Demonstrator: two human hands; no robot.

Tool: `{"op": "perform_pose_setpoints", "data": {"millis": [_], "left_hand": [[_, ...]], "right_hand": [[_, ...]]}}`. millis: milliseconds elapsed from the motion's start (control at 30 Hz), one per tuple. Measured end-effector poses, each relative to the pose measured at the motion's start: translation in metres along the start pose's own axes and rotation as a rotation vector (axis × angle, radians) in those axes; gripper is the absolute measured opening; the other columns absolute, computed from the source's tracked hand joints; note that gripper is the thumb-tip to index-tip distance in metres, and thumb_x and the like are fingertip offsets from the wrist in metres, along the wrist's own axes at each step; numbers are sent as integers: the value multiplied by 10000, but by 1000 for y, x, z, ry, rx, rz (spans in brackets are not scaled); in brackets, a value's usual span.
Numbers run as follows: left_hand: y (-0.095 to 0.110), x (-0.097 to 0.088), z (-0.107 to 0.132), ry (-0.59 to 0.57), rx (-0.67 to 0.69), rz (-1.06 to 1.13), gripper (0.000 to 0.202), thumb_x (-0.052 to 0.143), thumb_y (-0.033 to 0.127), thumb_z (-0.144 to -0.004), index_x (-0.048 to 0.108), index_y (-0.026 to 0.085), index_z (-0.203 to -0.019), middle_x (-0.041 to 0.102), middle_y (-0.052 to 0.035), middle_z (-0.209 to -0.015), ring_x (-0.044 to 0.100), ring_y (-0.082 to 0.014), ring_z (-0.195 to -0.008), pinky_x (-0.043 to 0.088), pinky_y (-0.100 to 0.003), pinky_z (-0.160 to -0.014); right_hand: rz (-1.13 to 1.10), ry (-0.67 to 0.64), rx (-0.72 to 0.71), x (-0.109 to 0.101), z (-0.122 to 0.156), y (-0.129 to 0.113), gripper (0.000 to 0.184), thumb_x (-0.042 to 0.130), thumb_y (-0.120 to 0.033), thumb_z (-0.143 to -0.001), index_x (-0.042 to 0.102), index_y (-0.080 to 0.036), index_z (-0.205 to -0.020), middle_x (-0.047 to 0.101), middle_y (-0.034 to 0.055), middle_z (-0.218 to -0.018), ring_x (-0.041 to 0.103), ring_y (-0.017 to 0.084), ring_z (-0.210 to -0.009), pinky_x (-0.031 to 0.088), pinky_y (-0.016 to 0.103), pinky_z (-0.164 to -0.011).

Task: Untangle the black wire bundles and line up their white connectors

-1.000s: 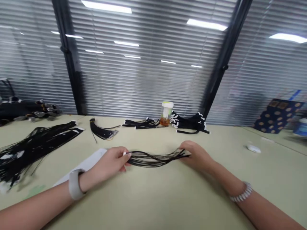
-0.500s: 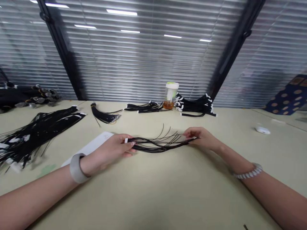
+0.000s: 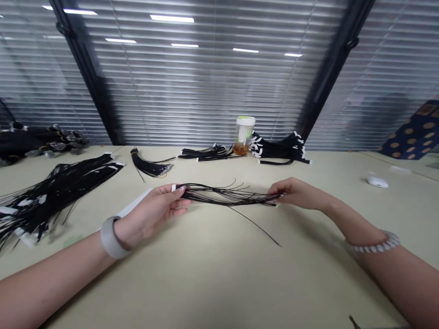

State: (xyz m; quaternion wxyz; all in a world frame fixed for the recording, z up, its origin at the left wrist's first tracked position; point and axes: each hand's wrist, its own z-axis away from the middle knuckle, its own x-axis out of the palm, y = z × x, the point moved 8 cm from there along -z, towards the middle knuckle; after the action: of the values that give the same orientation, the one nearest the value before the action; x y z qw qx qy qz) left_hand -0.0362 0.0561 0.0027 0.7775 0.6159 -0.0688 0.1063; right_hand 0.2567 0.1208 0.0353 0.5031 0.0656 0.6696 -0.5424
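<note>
L hand [image 3: 159, 205] grips wire bundle [image 3: 219, 195] at L end, R hand [image 3: 300, 194] pinches R end; gathering looks partial, w/ one strand [image 3: 255, 223] astray.

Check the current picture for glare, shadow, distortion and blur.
Head view: bright light strips glare over the window blinds; head view: a soft shadow falls on the table beside the right arm; head view: the window posts lean outward, probably lens distortion; head view: the held wires look slightly soft.
</note>
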Motion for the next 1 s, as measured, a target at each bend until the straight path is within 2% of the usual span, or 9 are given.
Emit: {"op": "perform_pose_setpoints", "data": {"millis": [100,233,367,600,667,733,800,867,1000], "left_hand": [[0,-8,-3,55,10,-16,77,628,198,-775,570,146,-772,610,-14,-682,603,-84,-601,491,-148,-502],[0,-13,-3,104,23,-44,141,642,245,-761,548,147,-726,571,9,-620,538,-56,-512,426,-130,-446],[2,-11,-3,88,77,-42,211,679,290,-717,521,153,-691,488,53,-562,459,-34,-469,369,-118,-429],[5,-8,0,92,135,-83,261,699,347,-677,540,146,-723,439,62,-569,404,-32,-471,328,-129,-434],[5,-8,0,105,135,-80,264,707,341,-666,539,141,-707,441,60,-554,396,-33,-467,323,-129,-433],[4,-8,0,108,122,-79,274,707,333,-666,512,141,-656,445,57,-525,387,-34,-455,317,-131,-427],[4,-7,-1,92,112,-81,276,695,324,-684,494,142,-628,448,55,-502,377,-34,-441,311,-132,-420],[3,-5,-2,62,103,-59,260,684,310,-700,499,141,-630,445,55,-492,371,-31,-433,303,-130,-411],[4,6,0,-41,86,6,222,689,291,-694,530,141,-658,454,56,-499,374,-26,-427,291,-129,-403]], "right_hand": [[-181,-3,-53,0,8,-15,206,567,-363,-779,572,-165,-726,559,5,-671,499,116,-633,391,259,-614],[-600,103,-153,-3,14,-30,301,601,-455,-757,482,-202,-870,478,-26,-660,478,101,-591,362,243,-538],[-675,49,-130,7,13,-31,449,623,-531,-697,463,-210,-967,463,-31,-635,476,111,-551,366,263,-512],[-403,122,-164,-7,17,-33,358,648,-483,-596,434,-215,-697,450,-19,-612,461,130,-561,359,260,-463],[-192,98,-155,-4,19,-37,324,639,-467,-625,452,-214,-707,501,-3,-656,499,149,-608,412,290,-527],[168,174,-139,-5,21,-42,236,622,-415,-679,503,-215,-717,537,10,-684,523,170,-655,447,370,-666],[522,288,-160,-5,22,-50,151,588,-350,-733,547,-216,-675,543,9,-662,538,179,-677,372,487,-864],[731,358,-200,-2,22,-56,134,555,-288,-766,581,-221,-654,550,8,-642,559,189,-713,199,555,-1000],[891,451,-237,1,20,-54,135,519,-243,-793,619,-222,-706,624,31,-699,556,264,-946,38,591,-1035]]}}
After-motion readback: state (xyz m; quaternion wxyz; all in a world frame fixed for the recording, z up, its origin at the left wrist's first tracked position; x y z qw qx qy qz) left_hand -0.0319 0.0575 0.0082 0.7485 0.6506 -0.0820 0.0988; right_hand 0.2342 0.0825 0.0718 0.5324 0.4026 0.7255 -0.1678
